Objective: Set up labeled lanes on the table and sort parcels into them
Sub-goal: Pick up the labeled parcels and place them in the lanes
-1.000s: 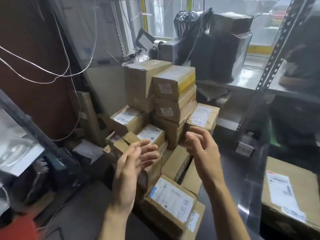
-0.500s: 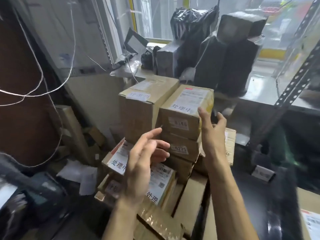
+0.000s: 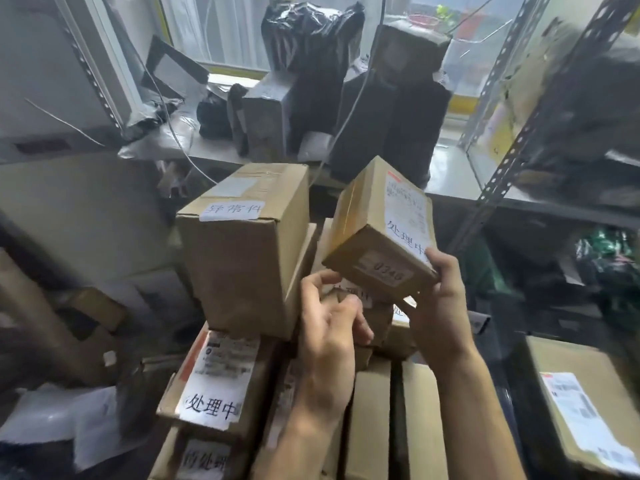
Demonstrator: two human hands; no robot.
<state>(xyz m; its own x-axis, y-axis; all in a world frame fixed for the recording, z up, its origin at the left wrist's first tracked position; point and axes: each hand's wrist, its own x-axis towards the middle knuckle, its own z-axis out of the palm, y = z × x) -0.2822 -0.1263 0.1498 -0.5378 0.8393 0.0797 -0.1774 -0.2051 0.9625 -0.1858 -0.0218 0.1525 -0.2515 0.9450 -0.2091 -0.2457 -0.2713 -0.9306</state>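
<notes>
Dim interior | backlit by bright window [image 3: 221,32] at top | lower corners dark, soft | wide-angle bending at edges | slight motion blur

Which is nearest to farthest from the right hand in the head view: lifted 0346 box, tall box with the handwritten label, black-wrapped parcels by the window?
1. Lifted 0346 box: held in the right hand.
2. Tall box: to its left, atop the stack.
3. Black-wrapped parcels: far back on the window ledge.
</notes>
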